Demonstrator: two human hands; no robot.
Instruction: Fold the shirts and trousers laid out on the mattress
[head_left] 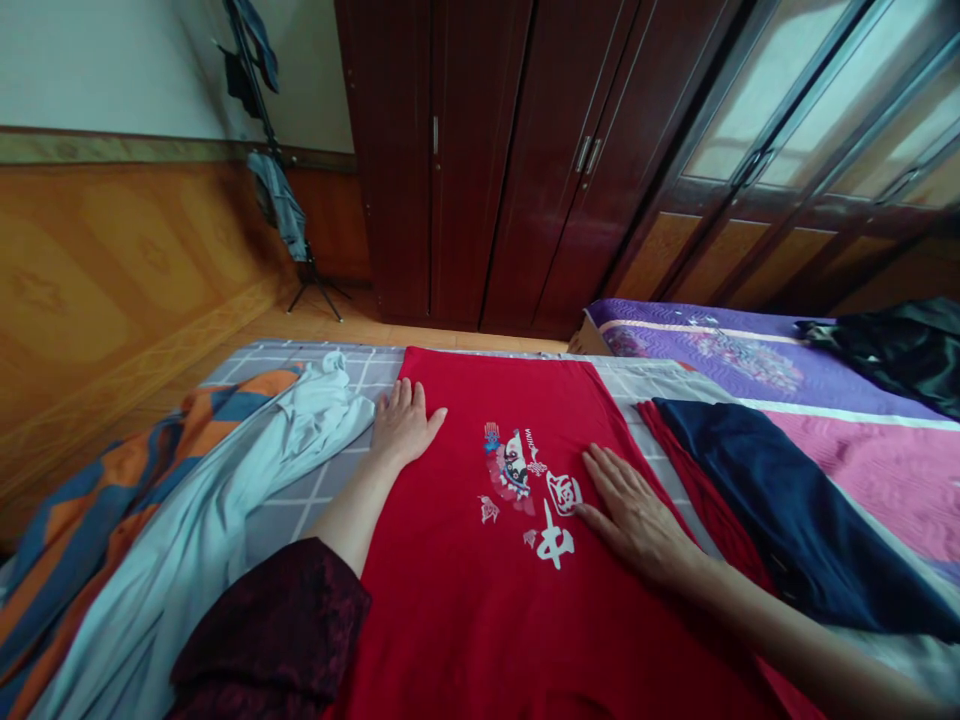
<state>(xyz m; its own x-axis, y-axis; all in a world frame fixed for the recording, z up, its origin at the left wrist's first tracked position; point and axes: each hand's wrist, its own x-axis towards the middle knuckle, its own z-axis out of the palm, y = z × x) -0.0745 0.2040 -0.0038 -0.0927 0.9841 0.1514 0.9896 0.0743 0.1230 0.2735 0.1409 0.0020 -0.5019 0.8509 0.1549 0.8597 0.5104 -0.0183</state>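
Note:
A red T-shirt [465, 600] lies spread flat across the bed, its neckline toward me and its hem at the far edge. White characters and a small coloured figure are printed on its front. My left hand [405, 425] rests open on the shirt's left edge, near the hem, fingers pointing away. Flat on the right part of the shirt, beside the print, lies my right hand [634, 510], its fingers stretched out. Neither hand grips the cloth.
Left of the shirt lie a pale blue garment [277, 480] and an orange-and-blue striped one [127, 490]. On the right are folded navy clothes [795, 510] over red cloth. A purple-and-pink bedcover [675, 335] bears a black garment [907, 345]. Behind stand dark wardrobes [480, 180] and a coat rack [262, 110].

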